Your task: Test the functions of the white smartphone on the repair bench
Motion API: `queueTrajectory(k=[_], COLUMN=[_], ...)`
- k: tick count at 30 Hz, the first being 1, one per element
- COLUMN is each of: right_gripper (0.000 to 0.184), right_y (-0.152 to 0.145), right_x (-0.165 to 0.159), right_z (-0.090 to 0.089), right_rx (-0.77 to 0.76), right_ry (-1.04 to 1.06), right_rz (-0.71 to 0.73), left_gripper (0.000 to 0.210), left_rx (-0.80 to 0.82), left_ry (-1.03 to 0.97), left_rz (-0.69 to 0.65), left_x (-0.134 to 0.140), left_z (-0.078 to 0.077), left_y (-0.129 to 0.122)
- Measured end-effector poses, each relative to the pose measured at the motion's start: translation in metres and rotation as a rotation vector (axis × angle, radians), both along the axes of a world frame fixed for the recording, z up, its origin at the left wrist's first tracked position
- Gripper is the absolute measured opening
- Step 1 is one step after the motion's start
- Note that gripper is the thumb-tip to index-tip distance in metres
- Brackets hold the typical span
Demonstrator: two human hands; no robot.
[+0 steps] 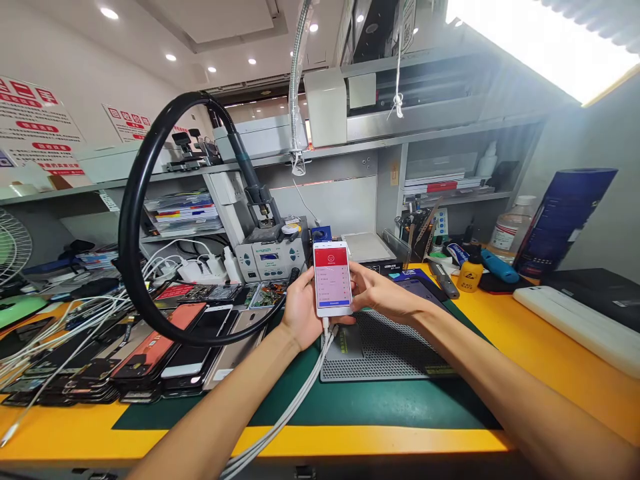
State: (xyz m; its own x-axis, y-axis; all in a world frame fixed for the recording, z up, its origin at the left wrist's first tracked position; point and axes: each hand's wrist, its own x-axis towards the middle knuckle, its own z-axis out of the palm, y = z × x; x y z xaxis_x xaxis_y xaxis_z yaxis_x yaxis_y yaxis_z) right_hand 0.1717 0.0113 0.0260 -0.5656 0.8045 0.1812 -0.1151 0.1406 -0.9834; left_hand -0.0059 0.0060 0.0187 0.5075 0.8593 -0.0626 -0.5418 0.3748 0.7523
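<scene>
white phone observed in both hands, above the near edge of a perforated grey plate, its lit screen facing the wearer. fingers of the left hand grip its left edge; those of the right hand grip the right edge. the display shows a red band with a face symbol over a pale list and a blue bar (the lettering is too small to read). a white cable is attached at the phone's lower end. the plate lies on a green mat on the yellow surface. stacked phones and phone parts lie left of the hands, partly behind a looped black hose.
</scene>
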Motion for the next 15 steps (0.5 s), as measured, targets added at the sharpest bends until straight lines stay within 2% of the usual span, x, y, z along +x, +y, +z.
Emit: queueTrajectory(k=[6,15], right_gripper=[0.067,0.066], right_y=[-0.0016,-0.0003], right_x=[-0.0007,-0.0044], right_z=[0.0026,-0.0025], right_rx=[-0.028,0.029], right_ry=[-0.005,-0.017], right_rz=[-0.014,-0.066], left_gripper=[0.058,0.058], left_rx=[0.000,-0.003], left_ry=[-0.015,0.006], left_rz=[-0.035,-0.017], left_x=[-0.0002,0.0012], left_z=[-0.0012,-0.0010], left_y=[0.0009,0.0001])
